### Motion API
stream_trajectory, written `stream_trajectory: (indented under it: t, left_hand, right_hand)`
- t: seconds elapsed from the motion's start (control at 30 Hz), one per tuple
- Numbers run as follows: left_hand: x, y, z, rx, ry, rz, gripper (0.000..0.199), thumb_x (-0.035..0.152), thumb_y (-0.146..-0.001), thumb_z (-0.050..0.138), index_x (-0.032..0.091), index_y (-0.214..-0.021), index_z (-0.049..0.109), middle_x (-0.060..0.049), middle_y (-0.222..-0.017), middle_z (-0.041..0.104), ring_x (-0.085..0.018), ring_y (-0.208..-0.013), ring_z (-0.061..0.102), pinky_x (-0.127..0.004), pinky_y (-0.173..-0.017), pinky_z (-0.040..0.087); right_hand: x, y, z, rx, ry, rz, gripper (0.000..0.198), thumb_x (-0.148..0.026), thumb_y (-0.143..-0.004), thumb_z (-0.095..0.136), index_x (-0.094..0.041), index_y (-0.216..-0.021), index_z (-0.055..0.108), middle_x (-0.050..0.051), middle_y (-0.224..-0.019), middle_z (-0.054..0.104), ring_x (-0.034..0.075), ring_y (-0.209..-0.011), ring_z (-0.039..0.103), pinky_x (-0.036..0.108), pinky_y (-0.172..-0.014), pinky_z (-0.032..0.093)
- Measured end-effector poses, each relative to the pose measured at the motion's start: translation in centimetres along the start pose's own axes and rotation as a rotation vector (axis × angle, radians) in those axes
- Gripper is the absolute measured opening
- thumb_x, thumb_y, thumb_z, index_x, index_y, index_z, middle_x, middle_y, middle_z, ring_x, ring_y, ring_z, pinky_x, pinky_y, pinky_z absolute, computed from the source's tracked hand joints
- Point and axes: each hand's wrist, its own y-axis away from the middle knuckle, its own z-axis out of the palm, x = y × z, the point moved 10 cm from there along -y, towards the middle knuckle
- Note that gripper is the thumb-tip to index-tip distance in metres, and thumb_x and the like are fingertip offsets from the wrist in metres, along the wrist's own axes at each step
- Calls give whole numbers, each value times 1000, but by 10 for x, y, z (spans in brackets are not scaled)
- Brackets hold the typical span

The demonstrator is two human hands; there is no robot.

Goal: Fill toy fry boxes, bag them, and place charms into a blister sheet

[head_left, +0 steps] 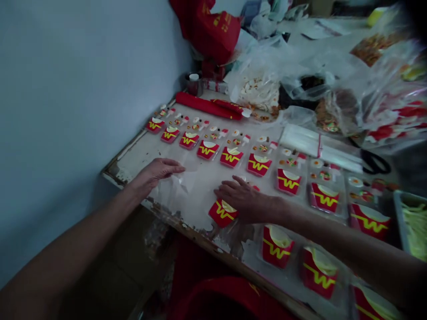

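My left hand (159, 173) is closed in a pinch on the edge of a clear plastic bag (176, 189), which lies flat over the bare tabletop. My right hand (242, 198) rests with fingers stretched out over a clear packet, partly covering it. At the packet's near end shows a red fries box (223, 214) with a yellow zigzag. Behind both hands runs a row of similar packets, each with a red fries box (231, 157) and small toy foods (236, 141). More fries boxes (276, 246) lie under and near my right forearm.
A stack of clear bags (312, 144) with black-handled scissors (376, 162) lies at the right. Beyond are a red cloth roll (208, 106) and plastic bags of small pieces (258, 89). A tray of pale fries (415, 226) stands far right. A wall (83, 80) borders the left.
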Motion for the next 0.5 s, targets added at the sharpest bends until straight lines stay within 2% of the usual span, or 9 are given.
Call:
stream_trajectory:
  t: [0.1, 0.2, 0.27, 0.37, 0.43, 0.5]
  left_hand:
    - [9, 8, 0, 24, -31, 83, 42, 42, -46, 91, 17, -75, 73, 0, -68, 67, -13, -66, 58, -25, -63, 39]
    - [21, 23, 0, 31, -105, 190, 38, 42, -51, 90, 17, -75, 74, 0, -69, 69, -14, -67, 59, -26, -65, 40]
    - [25, 32, 6, 3, -189, 206, 35, 42, -55, 88, 17, -75, 76, -2, -71, 71, -15, -68, 60, -27, -66, 41]
    - [26, 41, 19, -43, -259, 179, 32, 42, -57, 86, 17, -75, 77, -3, -72, 73, -17, -69, 61, -28, -66, 41]
    - [28, 44, 28, -66, -266, 177, 31, 42, -56, 87, 18, -72, 76, -3, -71, 73, -17, -69, 61, -28, -65, 41]
    - [31, 45, 36, -97, -275, 204, 30, 42, -57, 86, 18, -72, 76, -3, -71, 73, -17, -69, 62, -28, -65, 41]
  right_hand:
    - [-14, -16, -6, -30, -35, -34, 92, -29, -63, 83, -10, -145, 44, 17, -124, 57, 34, -115, 51, 54, -109, 30]
    - [-25, -13, -36, 4, -118, 7, 99, -33, -55, 86, -11, -143, 46, 17, -123, 57, 33, -111, 52, 47, -100, 40]
    - [-18, 0, -67, 114, -107, 126, 99, -36, -57, 85, -12, -144, 44, 17, -128, 55, 35, -115, 50, 48, -100, 39]
    - [6, 28, -113, 356, 42, 363, 97, -38, -65, 82, -15, -148, 38, 18, -137, 50, 38, -122, 45, 52, -104, 34]
    - [20, 43, -131, 467, 152, 480, 95, -41, -69, 79, -17, -149, 35, 17, -136, 49, 39, -122, 44, 52, -102, 34]
    - [29, 48, -135, 503, 231, 542, 93, -43, -71, 78, -17, -150, 34, 17, -133, 50, 39, -120, 44, 51, -100, 35]
